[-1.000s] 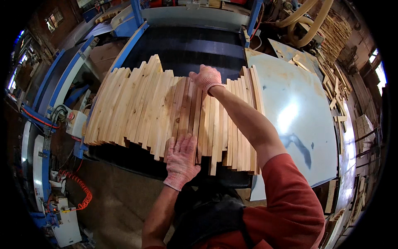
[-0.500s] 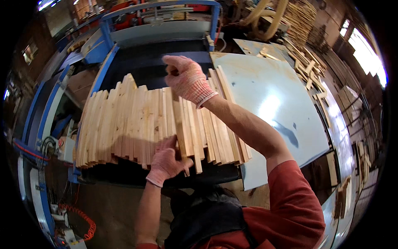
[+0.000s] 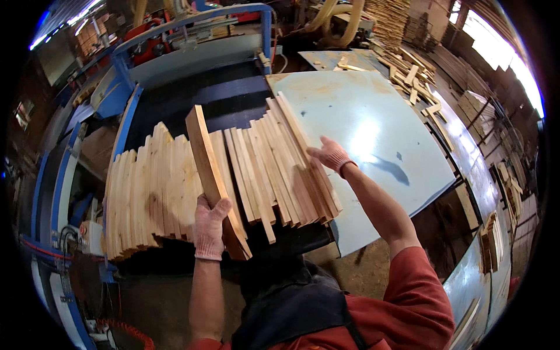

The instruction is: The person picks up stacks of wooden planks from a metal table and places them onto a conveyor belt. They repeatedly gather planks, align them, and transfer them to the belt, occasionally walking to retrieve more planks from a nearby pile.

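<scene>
My left hand (image 3: 210,229), in a pale pink knit glove, grips a wooden board (image 3: 205,154) near its lower end. The board is tilted and raised over a row of wooden strips, wider and darker on its edge than they are. Left of it lies one group of pale strips (image 3: 153,186), side by side with uneven ends. A second group (image 3: 271,166) lies to its right. Beside the outermost right strip is my gloved right hand (image 3: 331,153), fingers partly stretched and holding nothing; whether it touches the strip I cannot tell.
The strips rest on a black conveyor belt (image 3: 175,105) inside a blue machine frame (image 3: 195,26). To the right stands a pale metal-topped table (image 3: 373,111). Loose wood offcuts (image 3: 411,76) lie beyond it. An orange coiled hose (image 3: 125,329) hangs at lower left.
My left hand has lifted a board out of the row and moved slightly left. My right hand has swung right and down, from above the strips to their right edge. The view has shifted.
</scene>
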Demonstrator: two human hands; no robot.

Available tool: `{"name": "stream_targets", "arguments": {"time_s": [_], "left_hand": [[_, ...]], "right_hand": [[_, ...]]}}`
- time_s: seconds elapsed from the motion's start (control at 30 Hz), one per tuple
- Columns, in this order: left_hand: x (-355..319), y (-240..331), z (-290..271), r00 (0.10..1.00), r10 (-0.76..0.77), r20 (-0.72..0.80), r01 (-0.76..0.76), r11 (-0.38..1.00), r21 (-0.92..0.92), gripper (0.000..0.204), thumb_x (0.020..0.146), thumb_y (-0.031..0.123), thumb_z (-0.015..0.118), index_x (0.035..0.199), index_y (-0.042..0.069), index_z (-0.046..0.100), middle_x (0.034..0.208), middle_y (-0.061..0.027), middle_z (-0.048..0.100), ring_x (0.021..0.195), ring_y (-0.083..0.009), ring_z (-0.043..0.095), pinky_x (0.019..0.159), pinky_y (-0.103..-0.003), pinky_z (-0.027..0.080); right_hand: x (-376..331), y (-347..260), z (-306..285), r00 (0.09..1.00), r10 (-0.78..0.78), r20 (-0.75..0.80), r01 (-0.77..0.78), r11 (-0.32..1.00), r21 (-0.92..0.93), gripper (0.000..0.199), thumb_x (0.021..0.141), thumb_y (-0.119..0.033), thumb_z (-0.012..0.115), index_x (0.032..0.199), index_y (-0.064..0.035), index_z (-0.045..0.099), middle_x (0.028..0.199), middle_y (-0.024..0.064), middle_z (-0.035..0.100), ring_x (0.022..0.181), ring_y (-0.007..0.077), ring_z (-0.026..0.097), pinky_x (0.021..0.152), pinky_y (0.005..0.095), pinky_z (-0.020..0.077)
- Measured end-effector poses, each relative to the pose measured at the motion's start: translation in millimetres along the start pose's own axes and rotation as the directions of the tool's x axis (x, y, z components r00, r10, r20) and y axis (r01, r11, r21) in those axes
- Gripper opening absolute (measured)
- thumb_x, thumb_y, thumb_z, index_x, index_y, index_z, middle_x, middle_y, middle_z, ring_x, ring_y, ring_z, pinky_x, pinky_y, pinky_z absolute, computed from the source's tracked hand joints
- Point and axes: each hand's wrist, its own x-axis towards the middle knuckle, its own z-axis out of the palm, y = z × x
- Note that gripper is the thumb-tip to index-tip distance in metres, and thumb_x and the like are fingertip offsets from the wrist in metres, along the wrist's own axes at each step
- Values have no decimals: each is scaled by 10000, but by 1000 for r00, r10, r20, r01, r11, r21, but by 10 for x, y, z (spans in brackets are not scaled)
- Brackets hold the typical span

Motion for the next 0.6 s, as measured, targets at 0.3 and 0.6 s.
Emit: {"name": "stream_targets", "arguments": {"time_s": [0.3,0.6], "left_hand": [[157,-255,-293,957,-34,-287,25,999,-35,625,890,293,921,1287,-37,568,1161,-112,693,1043,-186,666,946,-373,562],[286,-287,-282,941,57,-335,15,978,208,598,862,117,876,1355,2,557,1260,-138,683,1112,-259,666,998,-394,549]], "right_hand": [[11,131,496,992,7,124,-35,975,221,630,871,-577,771,939,50,748,902,197,764,855,286,745,816,420,595],[7,129,509,996,-7,91,-3,994,109,641,899,-597,716,1015,30,778,970,239,783,953,379,760,884,470,584]]}}
